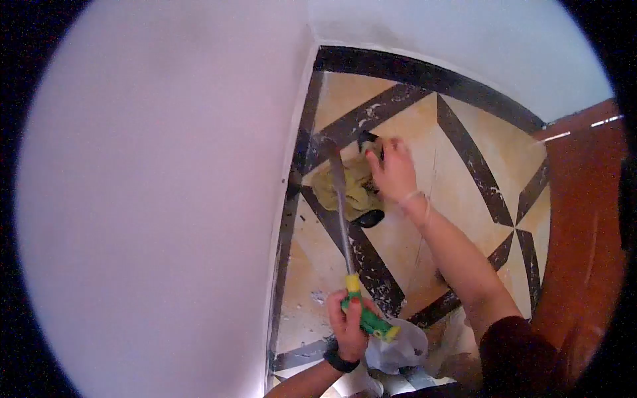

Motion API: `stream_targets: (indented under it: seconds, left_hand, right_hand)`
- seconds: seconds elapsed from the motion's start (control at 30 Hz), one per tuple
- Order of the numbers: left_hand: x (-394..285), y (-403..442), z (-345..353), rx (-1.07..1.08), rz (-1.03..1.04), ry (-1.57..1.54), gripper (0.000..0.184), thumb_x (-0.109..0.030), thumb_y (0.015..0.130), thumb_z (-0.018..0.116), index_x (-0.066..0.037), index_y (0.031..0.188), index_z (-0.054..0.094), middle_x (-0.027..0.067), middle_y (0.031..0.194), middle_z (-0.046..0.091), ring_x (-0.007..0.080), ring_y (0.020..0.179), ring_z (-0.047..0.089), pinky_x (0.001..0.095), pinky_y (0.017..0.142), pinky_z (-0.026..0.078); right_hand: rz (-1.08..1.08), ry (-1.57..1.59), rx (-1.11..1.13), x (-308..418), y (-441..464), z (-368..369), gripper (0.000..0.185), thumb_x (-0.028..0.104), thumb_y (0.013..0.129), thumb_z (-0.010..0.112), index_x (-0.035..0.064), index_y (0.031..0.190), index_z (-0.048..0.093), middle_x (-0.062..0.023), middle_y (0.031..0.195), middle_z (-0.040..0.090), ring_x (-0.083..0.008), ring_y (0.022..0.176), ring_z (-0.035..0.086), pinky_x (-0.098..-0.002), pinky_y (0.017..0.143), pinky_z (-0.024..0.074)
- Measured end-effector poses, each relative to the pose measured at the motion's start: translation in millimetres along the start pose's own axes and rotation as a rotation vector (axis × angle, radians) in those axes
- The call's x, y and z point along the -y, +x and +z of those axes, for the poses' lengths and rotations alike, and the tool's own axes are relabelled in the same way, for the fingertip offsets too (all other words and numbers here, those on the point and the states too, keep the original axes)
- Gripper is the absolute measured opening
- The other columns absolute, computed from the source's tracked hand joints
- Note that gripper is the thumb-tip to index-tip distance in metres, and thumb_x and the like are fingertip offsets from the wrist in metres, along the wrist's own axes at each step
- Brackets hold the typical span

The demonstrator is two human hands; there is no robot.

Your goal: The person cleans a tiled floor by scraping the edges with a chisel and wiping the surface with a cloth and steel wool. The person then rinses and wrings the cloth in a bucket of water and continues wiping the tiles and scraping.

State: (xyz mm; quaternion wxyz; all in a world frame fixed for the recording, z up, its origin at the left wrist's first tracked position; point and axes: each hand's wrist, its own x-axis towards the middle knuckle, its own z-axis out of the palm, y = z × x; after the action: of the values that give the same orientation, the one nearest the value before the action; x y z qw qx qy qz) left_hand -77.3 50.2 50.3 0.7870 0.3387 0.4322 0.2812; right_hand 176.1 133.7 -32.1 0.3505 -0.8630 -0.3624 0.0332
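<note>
My left hand is closed around the green and yellow handle of a trowel-like tool. Its thin metal shaft points away from me and widens into a narrow blade over an olive-yellow cloth item on the floor. That item is crumpled, has black patches at its ends and looks like a pair of work gloves, though I cannot tell for sure. With curled fingers, my right hand grips its upper right part, where a black end shows. The fingertips partly hide what they hold.
A white wall rises close on the left and meets another wall at the far corner. Pale flakes lie over the patterned tile floor. A reddish-brown panel stands at right. Below my left hand is a whitish plastic bag.
</note>
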Motion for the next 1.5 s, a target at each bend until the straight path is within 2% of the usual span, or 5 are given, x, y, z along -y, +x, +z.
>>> stream_targets:
  seconds: [0.23, 0.33, 0.53, 0.67, 1.5]
  left_hand:
    - [30.5, -42.3, -82.6, 0.421, 0.197, 0.983, 0.029, -0.018, 0.086, 0.053, -0.005, 0.11, 0.048, 0.0142, 0.075, 0.056, 0.0245, 0.06, 0.057, 0.0307, 0.058, 0.048]
    - [39.7, -45.4, -110.8, 0.516, -0.203, 1.077, 0.025, -0.011, 0.082, 0.053, -0.003, 0.106, 0.052, 0.0164, 0.089, 0.055, 0.0314, 0.079, 0.055, 0.0397, 0.071, 0.045]
    - [29.2, -22.8, -97.2, 0.172, 0.458, 1.538, 0.029, -0.017, 0.08, 0.057, -0.008, 0.108, 0.054, 0.027, 0.125, 0.032, 0.0393, 0.11, 0.037, 0.0445, 0.093, 0.031]
    - [17.4, 69.7, -25.0, 0.146, 0.521, 1.045, 0.031, -0.012, 0.079, 0.056, 0.0, 0.108, 0.051, 0.0261, 0.124, 0.035, 0.0399, 0.114, 0.035, 0.0493, 0.096, 0.027]
    - [49.7, 154.4, 1.7, 0.173, 0.686, 1.772, 0.04, -0.031, 0.078, 0.055, -0.003, 0.106, 0.055, 0.0186, 0.127, 0.04, 0.0334, 0.121, 0.035, 0.0562, 0.097, 0.025]
  right_hand:
    - [0.016, 0.26, 0.029, -41.3, 57.9, 3.1, 0.03, 0.019, 0.077, 0.063, 0.0037, 0.101, 0.054, -0.0171, 0.086, 0.055, -0.0305, 0.081, 0.054, -0.0354, 0.07, 0.0445]
    - [-0.063, 0.191, -0.091, -26.9, 78.4, -25.1, 0.03, 0.02, 0.077, 0.063, 0.0049, 0.101, 0.053, -0.0153, 0.087, 0.053, -0.0284, 0.081, 0.052, -0.0349, 0.068, 0.044]
    - [-0.103, 0.108, -0.363, -2.5, 128.9, -18.3, 0.027, 0.019, 0.077, 0.062, 0.0054, 0.099, 0.054, -0.015, 0.085, 0.053, -0.0292, 0.08, 0.053, -0.0365, 0.07, 0.0435]
    - [-0.085, 0.126, -0.505, 0.9, 164.6, 2.7, 0.02, 0.015, 0.078, 0.058, 0.0031, 0.093, 0.053, -0.0179, 0.088, 0.056, -0.0345, 0.084, 0.055, -0.0411, 0.071, 0.0434]
    - [-0.41, 0.046, -0.17, -9.0, 215.3, 65.1, 0.027, 0.003, 0.073, 0.052, 0.0052, 0.1, 0.055, -0.0163, 0.096, 0.057, -0.035, 0.086, 0.056, -0.0419, 0.074, 0.0467]
